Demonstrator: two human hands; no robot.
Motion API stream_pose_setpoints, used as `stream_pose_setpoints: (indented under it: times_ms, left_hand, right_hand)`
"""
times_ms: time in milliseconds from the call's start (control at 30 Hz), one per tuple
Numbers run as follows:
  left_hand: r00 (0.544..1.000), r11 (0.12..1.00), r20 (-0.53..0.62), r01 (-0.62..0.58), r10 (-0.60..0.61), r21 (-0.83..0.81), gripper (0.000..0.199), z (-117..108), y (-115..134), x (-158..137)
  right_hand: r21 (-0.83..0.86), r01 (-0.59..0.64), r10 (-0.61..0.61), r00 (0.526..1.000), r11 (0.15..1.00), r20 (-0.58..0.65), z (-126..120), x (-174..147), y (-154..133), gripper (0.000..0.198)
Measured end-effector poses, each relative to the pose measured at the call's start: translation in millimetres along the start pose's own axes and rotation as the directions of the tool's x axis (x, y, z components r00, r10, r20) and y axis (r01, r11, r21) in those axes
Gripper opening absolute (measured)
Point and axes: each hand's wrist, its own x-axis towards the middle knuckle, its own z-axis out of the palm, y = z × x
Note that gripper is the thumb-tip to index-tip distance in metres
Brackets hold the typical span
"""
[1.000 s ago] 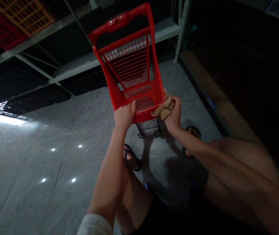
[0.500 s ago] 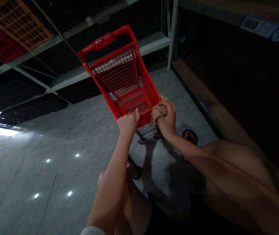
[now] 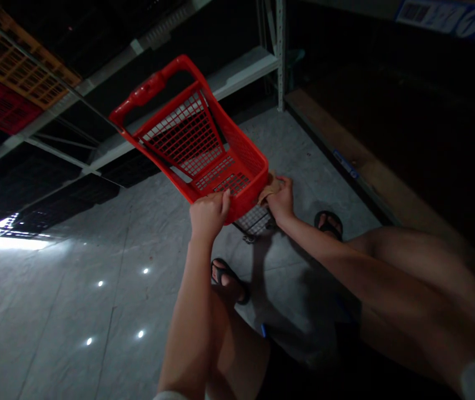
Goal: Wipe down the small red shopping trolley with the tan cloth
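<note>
A red plastic shopping cart (image 3: 245, 206) stands before me, its handle at the far end and its basket holding nothing I can see. My left hand (image 3: 209, 215) is closed over the near left corner of the basket rim. At the near right corner, my right hand (image 3: 281, 200) presses a tan cloth (image 3: 271, 188) against the outer side of the basket. The cloth is bunched under the fingers and partly hidden by them. Below the basket shows a grey wire lower rack (image 3: 255, 220) with small wheels.
Behind the cart runs a metal shelf rack (image 3: 245, 72) with an orange crate (image 3: 33, 61) and a red crate (image 3: 1, 100). To the right is a low wooden ledge (image 3: 370, 189) below a dark shelf. My sandalled feet rest on the grey concrete floor (image 3: 129, 311).
The cart now sits lower and further left in view, tilted more to the left. My right hand and the cloth have slid a little down along the basket's outer side. My left hand keeps its grip.
</note>
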Motion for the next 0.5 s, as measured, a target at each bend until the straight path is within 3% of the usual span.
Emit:
stream_pose_setpoints:
  times_ms: [167,267,333,433,500]
  left_hand:
    - [0.994,0.994,-0.001,0.108,-0.108,0.009,0.058,2.5,-3.9,-0.3]
    - [0.987,0.991,-0.085,0.134,-0.134,-0.013,0.057,13.3,7.2,4.0]
    - [0.983,0.991,-0.120,0.133,-0.135,-0.025,0.057,18.4,14.5,6.6]
    - [0.988,0.996,-0.126,0.083,-0.087,-0.037,0.057,20.0,21.5,8.0]
    - [0.993,0.998,-0.115,0.024,-0.030,-0.051,0.057,18.1,23.6,8.1]
  right_hand:
    - [-0.042,0.340,-0.338,0.940,0.940,0.049,-1.3,7.4,-50.0,0.047]
    - [-0.097,0.430,-0.424,0.902,0.897,0.077,-3.3,-2.7,-44.3,0.043]
    - [-0.131,0.417,-0.401,0.907,0.900,0.131,-4.1,-15.1,-24.4,0.043]
    - [-0.195,0.316,-0.271,0.935,0.928,0.227,-3.7,-32.0,7.6,0.039]
    - [-0.242,0.217,-0.170,0.965,0.946,0.202,-2.5,-36.1,16.5,0.036]
